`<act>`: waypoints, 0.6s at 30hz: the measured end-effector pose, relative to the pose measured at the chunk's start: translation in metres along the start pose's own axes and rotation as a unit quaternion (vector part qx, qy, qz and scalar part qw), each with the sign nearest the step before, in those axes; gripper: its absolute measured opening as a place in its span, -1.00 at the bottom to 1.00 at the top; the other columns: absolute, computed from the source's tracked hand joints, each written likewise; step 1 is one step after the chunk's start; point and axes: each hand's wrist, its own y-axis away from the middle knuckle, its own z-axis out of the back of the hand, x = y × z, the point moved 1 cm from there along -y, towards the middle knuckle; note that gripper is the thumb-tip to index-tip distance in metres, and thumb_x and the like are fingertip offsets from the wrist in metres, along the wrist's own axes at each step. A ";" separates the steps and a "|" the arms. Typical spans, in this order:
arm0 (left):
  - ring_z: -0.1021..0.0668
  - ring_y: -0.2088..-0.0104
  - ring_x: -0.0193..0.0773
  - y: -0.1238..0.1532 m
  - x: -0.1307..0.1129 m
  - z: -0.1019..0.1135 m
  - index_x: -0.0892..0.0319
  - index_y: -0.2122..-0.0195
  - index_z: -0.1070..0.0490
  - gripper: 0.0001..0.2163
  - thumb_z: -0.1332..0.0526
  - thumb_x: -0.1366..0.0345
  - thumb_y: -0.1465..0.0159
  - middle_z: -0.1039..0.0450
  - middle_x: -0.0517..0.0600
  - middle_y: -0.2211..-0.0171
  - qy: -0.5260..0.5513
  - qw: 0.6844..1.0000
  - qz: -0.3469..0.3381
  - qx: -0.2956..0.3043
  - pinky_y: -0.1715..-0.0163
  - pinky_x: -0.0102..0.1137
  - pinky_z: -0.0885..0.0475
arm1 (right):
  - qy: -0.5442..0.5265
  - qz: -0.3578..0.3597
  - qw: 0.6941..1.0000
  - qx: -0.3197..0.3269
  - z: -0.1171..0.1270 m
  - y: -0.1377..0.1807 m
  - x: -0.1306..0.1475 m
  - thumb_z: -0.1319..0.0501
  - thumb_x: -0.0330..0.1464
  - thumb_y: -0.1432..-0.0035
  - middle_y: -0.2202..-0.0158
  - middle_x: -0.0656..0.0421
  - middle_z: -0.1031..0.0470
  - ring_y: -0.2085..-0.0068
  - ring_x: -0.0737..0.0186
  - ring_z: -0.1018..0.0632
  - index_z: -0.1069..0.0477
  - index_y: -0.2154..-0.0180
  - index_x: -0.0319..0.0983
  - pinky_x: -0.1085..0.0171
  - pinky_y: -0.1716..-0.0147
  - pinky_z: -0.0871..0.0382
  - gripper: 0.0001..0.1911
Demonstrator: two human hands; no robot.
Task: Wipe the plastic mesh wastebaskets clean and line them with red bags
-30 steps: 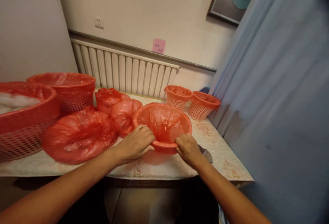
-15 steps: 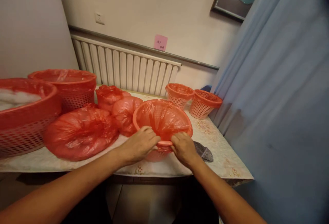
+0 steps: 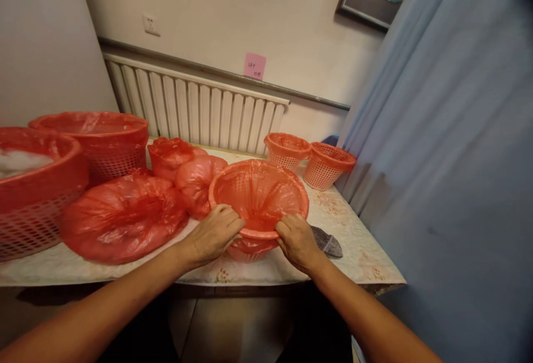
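Note:
A small plastic basket (image 3: pixel 244 254) stands near the front edge of the table, lined with a thin red plastic bag (image 3: pixel 250 188). At the front left of its rim, my left hand (image 3: pixel 219 230) is closed, fingers curled over the rim and the bag. My right hand (image 3: pixel 296 236) pinches bag and rim at the front right. Between the two hands, some red film hangs down outside the basket's front. My fingertips are partly hidden. Just right of my right hand lies a grey knitted cloth item (image 3: pixel 327 242).
Left of the basket lie a large knotted-looking red bag (image 3: pixel 125 216) and smaller filled red bags (image 3: pixel 200 177). Two big lined baskets (image 3: pixel 37 216) stand at the far left, one holding white stuff. Two small baskets (image 3: pixel 327 169) stand at the back right, beside a blue curtain (image 3: pixel 437 174).
My left hand has slid left along the rim, so the hands are farther apart. More red film now drapes over the front of the rim. The view has shifted slightly.

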 end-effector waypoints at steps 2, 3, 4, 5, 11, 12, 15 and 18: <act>-0.44 0.15 -0.15 0.002 -0.010 -0.003 0.16 0.09 -0.37 -0.83 -0.08 0.26 -0.36 -0.46 0.03 0.24 0.024 0.999 0.009 -0.024 -0.03 -0.10 -0.26 | 0.000 -0.003 1.000 0.008 0.003 -0.001 0.010 -0.09 -0.36 -0.27 0.42 0.14 -0.40 0.34 0.18 -0.30 -0.31 0.44 -0.21 0.22 0.29 -0.07 -0.79; -0.45 0.06 -0.12 0.003 -0.012 -0.004 0.15 0.02 -0.35 -0.78 -0.11 0.23 -0.35 -0.47 0.05 0.16 0.034 0.998 0.017 -0.049 -0.09 -0.07 -0.22 | -0.003 -0.002 1.000 0.012 0.004 0.000 0.013 -0.09 -0.36 -0.27 0.42 0.14 -0.40 0.34 0.18 -0.30 -0.31 0.44 -0.21 0.22 0.29 -0.08 -0.79; -0.42 -0.03 -0.08 0.004 -0.010 -0.004 0.13 -0.03 -0.32 -0.73 -0.13 0.20 -0.34 -0.46 0.08 0.07 0.040 0.995 0.035 -0.084 -0.14 -0.05 -0.19 | -0.007 -0.001 1.000 0.017 0.006 0.002 0.015 -0.09 -0.36 -0.27 0.42 0.14 -0.40 0.33 0.18 -0.30 -0.30 0.44 -0.21 0.21 0.29 -0.08 -0.79; -0.39 -0.10 -0.04 0.004 -0.006 -0.003 0.13 -0.07 -0.29 -0.70 -0.13 0.20 -0.34 -0.44 0.10 0.00 0.039 0.989 0.066 -0.126 -0.16 -0.02 -0.18 | -0.010 -0.001 1.000 0.019 0.007 0.004 0.015 -0.09 -0.35 -0.27 0.42 0.14 -0.39 0.33 0.18 -0.30 -0.30 0.44 -0.21 0.21 0.28 -0.09 -0.79; -0.38 -0.16 0.06 -0.010 0.043 -0.004 0.24 -0.12 -0.29 -0.59 -0.17 0.31 -0.23 -0.36 0.22 -0.13 0.103 0.899 0.351 -0.242 -0.17 0.03 -0.26 | -0.037 0.002 0.999 0.032 0.014 0.027 0.026 -0.11 -0.27 -0.27 0.40 0.13 -0.37 0.33 0.17 -0.29 -0.29 0.43 -0.21 0.18 0.28 -0.10 -0.77; -0.40 -0.15 0.04 -0.012 0.046 -0.005 0.24 -0.11 -0.30 -0.57 -0.19 0.34 -0.20 -0.37 0.21 -0.12 0.130 0.887 0.374 -0.238 -0.18 0.01 -0.28 | -0.049 0.003 0.998 0.039 0.015 0.033 0.031 -0.11 -0.24 -0.27 0.40 0.13 -0.38 0.33 0.16 -0.29 -0.30 0.41 -0.21 0.17 0.27 -0.11 -0.76; -0.44 -0.13 -0.05 -0.017 0.039 -0.006 0.20 -0.11 -0.31 -0.55 -0.14 0.45 -0.16 -0.41 0.13 -0.11 0.206 0.865 0.388 -0.244 -0.18 -0.05 -0.31 | -0.101 -0.004 0.993 0.063 0.025 0.054 0.042 -0.12 -0.15 -0.26 0.36 0.12 -0.40 0.30 0.14 -0.33 -0.35 0.29 -0.22 0.15 0.24 -0.14 -0.74; -0.43 -0.16 -0.12 -0.017 0.010 -0.006 0.19 -0.14 -0.30 -0.51 -0.06 0.53 -0.16 -0.40 0.10 -0.13 0.244 0.860 0.364 -0.263 -0.21 -0.09 -0.29 | -0.181 -0.017 0.975 0.124 0.043 0.069 0.046 -0.13 -0.11 -0.25 0.30 0.12 -0.42 0.27 0.15 -0.38 -0.36 0.18 -0.20 0.18 0.23 -0.21 -0.71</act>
